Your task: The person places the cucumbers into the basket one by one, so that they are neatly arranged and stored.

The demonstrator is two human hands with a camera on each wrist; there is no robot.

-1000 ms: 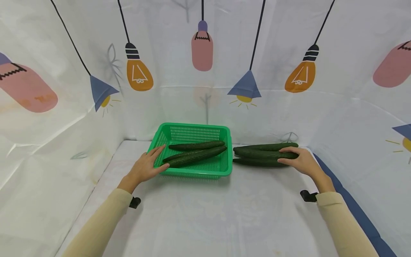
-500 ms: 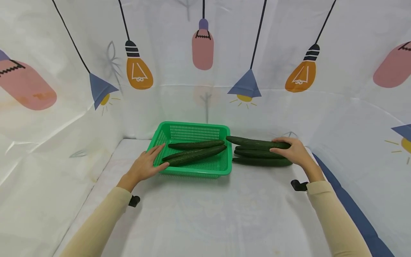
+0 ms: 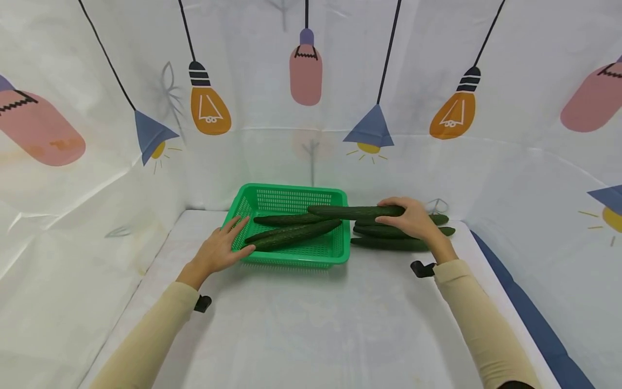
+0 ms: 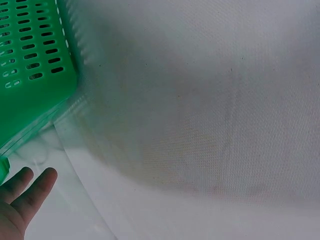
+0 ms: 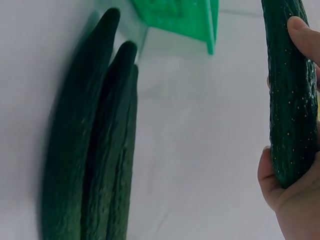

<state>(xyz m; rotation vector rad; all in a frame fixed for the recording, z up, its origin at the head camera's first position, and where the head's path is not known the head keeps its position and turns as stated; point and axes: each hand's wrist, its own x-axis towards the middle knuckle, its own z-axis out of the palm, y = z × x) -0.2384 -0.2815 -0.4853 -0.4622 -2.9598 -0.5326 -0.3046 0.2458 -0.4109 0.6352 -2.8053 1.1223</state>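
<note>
Though in right grip (image 3: 410,217) at 1 end, cucumber (image 3: 351,213) mostly leftward.

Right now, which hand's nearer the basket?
Left: the left hand is at the left rim of the basket; the right hand, holding a cucumber, is beyond the right rim.

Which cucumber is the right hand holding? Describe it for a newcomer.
Find the green basket on the white table. To its right, the right hand grips a cucumber whose free end reaches over the basket. It alone is held up, not lying in the basket or on the table.
</note>
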